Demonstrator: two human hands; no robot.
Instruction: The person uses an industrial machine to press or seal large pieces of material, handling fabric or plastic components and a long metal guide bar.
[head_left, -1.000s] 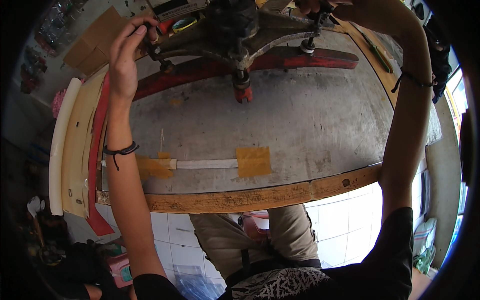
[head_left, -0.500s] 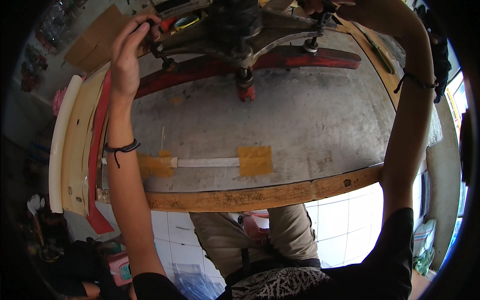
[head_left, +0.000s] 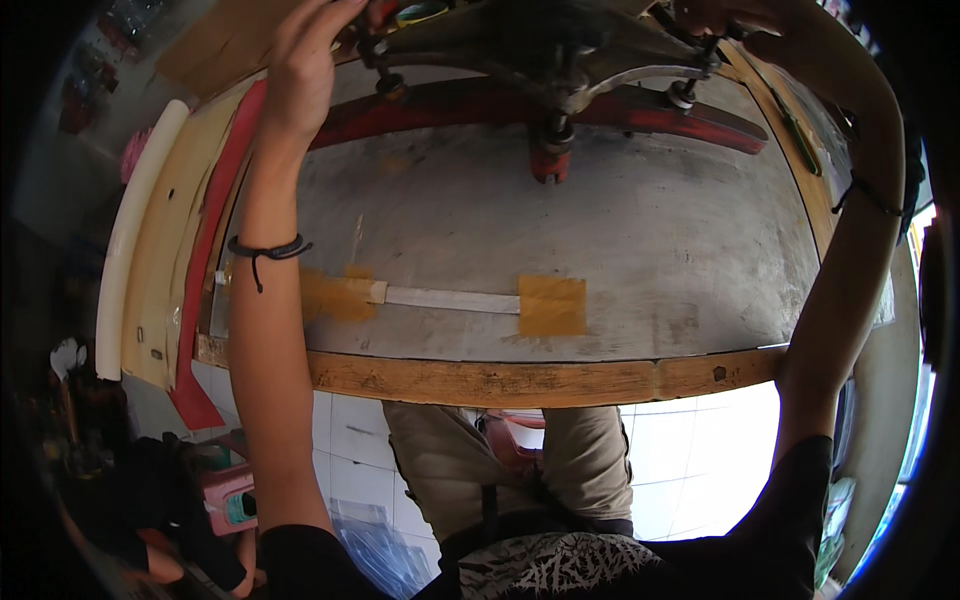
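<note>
A heavy dark metal frame (head_left: 610, 60) with spreading arms and upright screws stands over a grey metal plate (head_left: 650, 240). Beneath its outer screws lies a long curved red bar (head_left: 440, 125). My left hand (head_left: 300, 85) is at the frame's left screw (head_left: 388, 80), fingers curled at its top and partly cut off by the upper edge. At the right screw (head_left: 682, 92), my right hand (head_left: 735, 18) closes around the top, in shadow. A middle screw ends in a red forked foot (head_left: 549, 166). A pale strip (head_left: 450, 299) lies on the plate, with brown tape (head_left: 552, 306) at its right end.
A wooden edge (head_left: 500, 382) borders the plate nearest me. Cream sheets (head_left: 165, 240), a white roll (head_left: 135, 240) and a red strip (head_left: 215, 250) stand along the left. A green-handled tool (head_left: 803, 145) lies at right. Another person's arm (head_left: 160, 565) shows at lower left.
The plate, frame and red bar appear shifted right and slightly up in view. Both my hands have moved right with the frame, and the left now partly leaves the upper edge.
</note>
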